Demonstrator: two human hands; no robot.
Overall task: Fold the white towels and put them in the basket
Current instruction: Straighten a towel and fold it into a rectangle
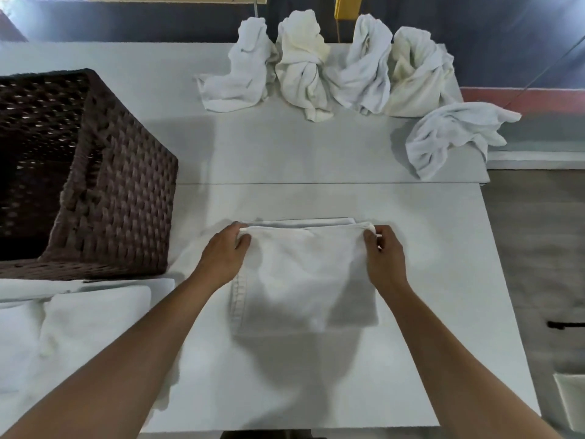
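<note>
My left hand [226, 248] and my right hand [384, 251] are both on the white towel [304, 274] that lies in the middle of the tabletop [285, 391], a little nearer the near edge than the far one. The left hand pinches the towel's far left corner between curled fingers and thumb, and the right hand pinches the far right corner the same way. Between the two hands the held edge is drawn straight. It sits just short of another layer of the same towel, whose edges show beyond it. The rest of the towel lies flat towards me, with a stitched hem running down its left side. The dark brown woven basket [126, 191] stands at the left edge of the tabletop, just beside my left hand but apart from the towel; its inside is in shadow and I cannot tell what it holds. Along the far edge four crumpled towels [304, 68] stand bunched in a row, touching one another. A fifth crumpled towel [449, 134] lies near the right edge, partly hanging over it. At the near left corner, just in front of the basket, lies a pile of soft white cloth [95, 321], which looks like folded towels. A thin seam [316, 184] crosses the tabletop from left to right, between the crumpled towels and my hands.
</note>
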